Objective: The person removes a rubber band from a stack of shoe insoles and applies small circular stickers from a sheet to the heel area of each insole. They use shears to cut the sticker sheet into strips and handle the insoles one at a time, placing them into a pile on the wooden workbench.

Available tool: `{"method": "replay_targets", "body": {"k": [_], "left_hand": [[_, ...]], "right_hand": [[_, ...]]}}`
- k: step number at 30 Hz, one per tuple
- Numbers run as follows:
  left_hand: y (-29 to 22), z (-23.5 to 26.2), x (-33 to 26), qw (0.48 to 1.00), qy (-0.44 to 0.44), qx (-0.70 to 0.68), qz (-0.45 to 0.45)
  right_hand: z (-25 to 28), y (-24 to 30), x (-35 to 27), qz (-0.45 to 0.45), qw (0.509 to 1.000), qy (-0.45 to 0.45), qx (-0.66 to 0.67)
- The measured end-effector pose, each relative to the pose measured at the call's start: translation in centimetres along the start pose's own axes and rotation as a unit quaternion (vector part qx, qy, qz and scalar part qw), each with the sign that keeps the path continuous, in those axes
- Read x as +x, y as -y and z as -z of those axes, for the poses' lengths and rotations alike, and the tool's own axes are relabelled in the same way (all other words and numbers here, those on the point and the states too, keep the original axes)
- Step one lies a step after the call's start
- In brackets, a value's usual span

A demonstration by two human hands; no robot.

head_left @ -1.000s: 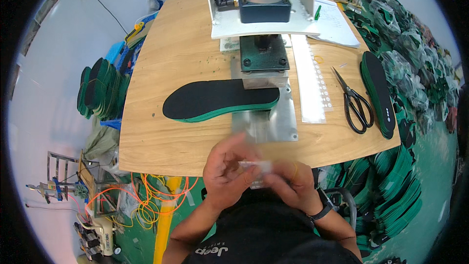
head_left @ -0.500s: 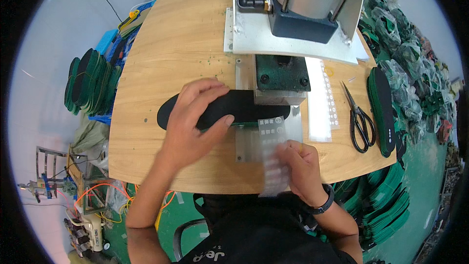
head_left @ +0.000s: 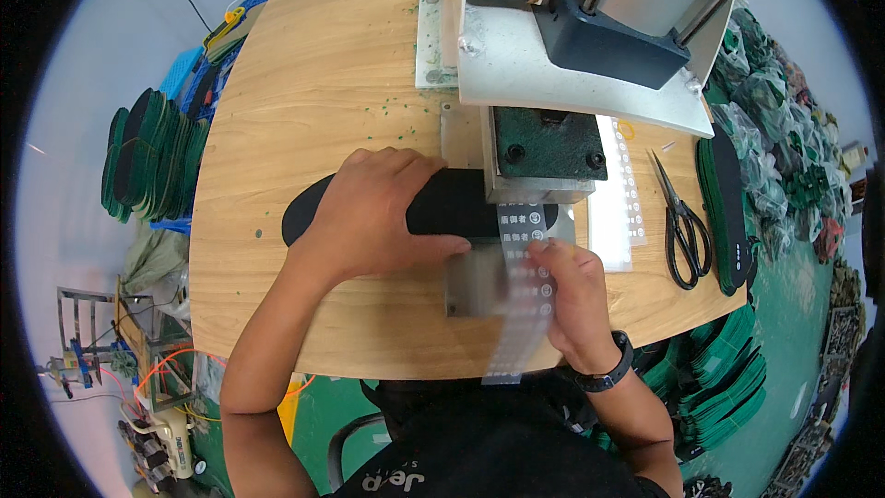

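Observation:
A black insole (head_left: pixel 442 207) lies across the wooden table (head_left: pixel 304 111), its right end under the green press block (head_left: pixel 544 143) of a bench machine. My left hand (head_left: pixel 373 217) lies flat on the insole's middle, pressing it down. My right hand (head_left: pixel 572 290) pinches a clear strip of printed labels (head_left: pixel 521 295) that runs from the insole's heel down past the table's front edge. A metal base plate (head_left: pixel 475 281) shows under the strip.
Black scissors (head_left: pixel 680 221) and another label sheet (head_left: pixel 618 212) lie right of the press. One green-edged insole (head_left: pixel 724 212) rests at the table's right edge. Stacks of green insoles (head_left: pixel 147 161) stand left of the table, and bagged ones (head_left: pixel 784 138) are piled on the right.
A second ago both hands held the strip near my body. My left hand then went onto the insole. The insole's right end now sits under the press and the strip lies over it.

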State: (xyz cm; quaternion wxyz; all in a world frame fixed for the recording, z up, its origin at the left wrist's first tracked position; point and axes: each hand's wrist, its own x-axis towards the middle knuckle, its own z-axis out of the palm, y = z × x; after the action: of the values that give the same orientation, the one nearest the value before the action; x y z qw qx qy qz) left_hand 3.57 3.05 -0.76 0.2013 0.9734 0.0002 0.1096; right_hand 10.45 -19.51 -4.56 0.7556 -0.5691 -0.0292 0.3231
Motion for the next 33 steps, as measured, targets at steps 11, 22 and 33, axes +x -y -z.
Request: {"method": "replay_targets", "body": {"k": [11, 22, 33], "left_hand": [[0.0, -0.2, -0.2, 0.999, -0.021, 0.031, 0.013], [-0.2, -0.8, -0.6, 0.992, -0.115, -0.023, -0.047], [0.6, -0.9, -0.8, 0.984, -0.143, -0.098, -0.040]], "right_hand": [[0.1, -0.7, 0.2, 0.008, 1.000, 0.016, 0.002], [0.3, -0.7, -0.1, -0.005, 1.000, 0.002, 0.026], [0.0, -0.6, -5.3, 0.052, 0.995, 0.062, -0.058]]}}
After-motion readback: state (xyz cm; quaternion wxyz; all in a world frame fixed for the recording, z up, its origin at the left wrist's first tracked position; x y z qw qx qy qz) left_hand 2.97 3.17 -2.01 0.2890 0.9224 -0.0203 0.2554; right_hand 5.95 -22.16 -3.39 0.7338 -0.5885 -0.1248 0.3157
